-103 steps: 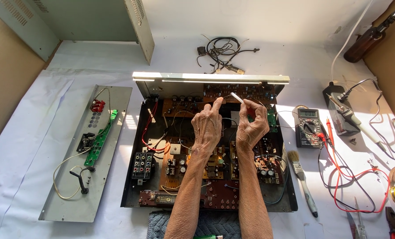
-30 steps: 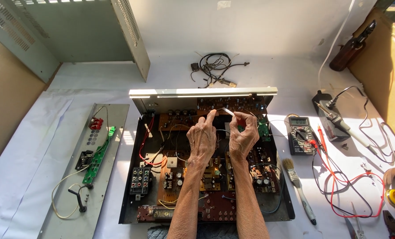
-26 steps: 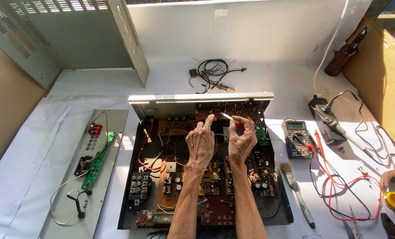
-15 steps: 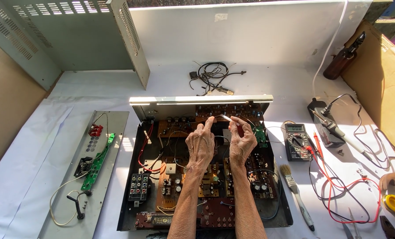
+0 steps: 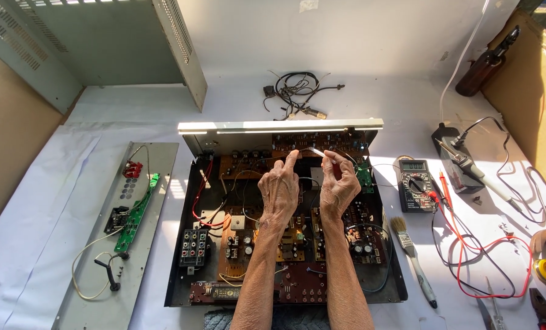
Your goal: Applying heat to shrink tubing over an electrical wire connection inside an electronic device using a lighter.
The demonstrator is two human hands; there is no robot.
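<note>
Both hands are raised over the open chassis (image 5: 187, 256) at mid-bench. The right hand (image 5: 339, 186) has its fingers clamped on a thin pale strip (image 5: 317, 151), held just above the brown board (image 5: 319, 142) at the rear of the chassis. The left hand (image 5: 279, 190) is just beside it, index finger extended up toward the near end of the strip; whether that fingertip touches the strip cannot be told. The remaining left fingers are curled together, holding nothing visible.

Inside the chassis: red wires (image 5: 201, 195) at left, a jack block (image 5: 195, 247) at front left, a small green board (image 5: 364, 175) just right of the right hand.

On the bench (image 5: 40, 201), left of the chassis, lies a grey panel (image 5: 95, 293) carrying a green strip board (image 5: 137, 214). To the right: a multimeter (image 5: 415, 184) with red leads (image 5: 493, 269), a brush (image 5: 412, 260), a soldering iron (image 5: 475, 171). Behind the chassis, a tangle of black cable (image 5: 294, 91). A grey cover (image 5: 102, 43) stands at rear left.
</note>
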